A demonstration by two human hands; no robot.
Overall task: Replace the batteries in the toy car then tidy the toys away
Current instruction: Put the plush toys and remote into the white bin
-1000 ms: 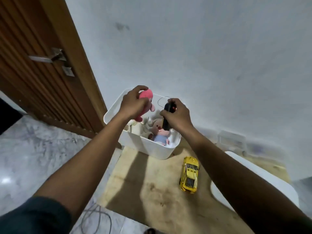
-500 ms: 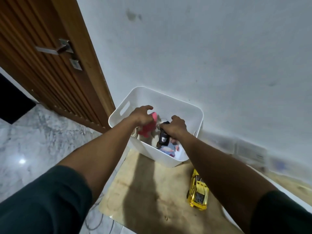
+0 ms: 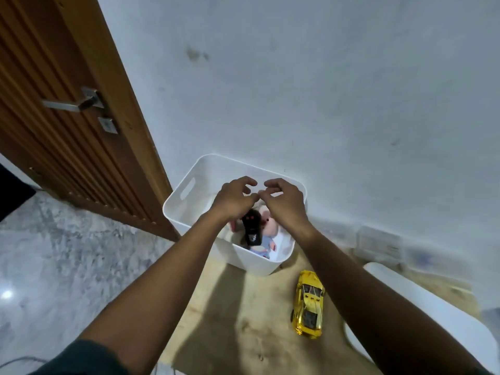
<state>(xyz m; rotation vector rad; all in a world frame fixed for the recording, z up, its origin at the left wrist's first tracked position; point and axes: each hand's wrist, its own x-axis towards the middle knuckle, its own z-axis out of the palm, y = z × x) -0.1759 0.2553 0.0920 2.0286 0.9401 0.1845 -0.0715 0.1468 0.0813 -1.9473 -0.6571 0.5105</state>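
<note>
Hovering side by side over the white bin in the middle of the frame, the left hand and the right hand both have their fingers loosely curled and hold nothing, their fingertips almost meeting above the opening. Inside the bin a black remote lies on top of a pink plush toy, so the step in hand looks like the tidying part of the task, with the small toys already stowed. The yellow toy car is not put away: it sits on its wheels at the lower right of the frame, near the bin but apart from it, on a brownish mat spread on the floor. The next move probably calls for one hand to swing down to the right, take the car by its body and set it in the bin (whether its batteries are changed cannot be told from here). A rounded white object lies at the lower right edge. Grey marbled floor fills the left, a brown ribbed door with a metal handle takes the upper left, and a pale wall rises behind the bin.
</note>
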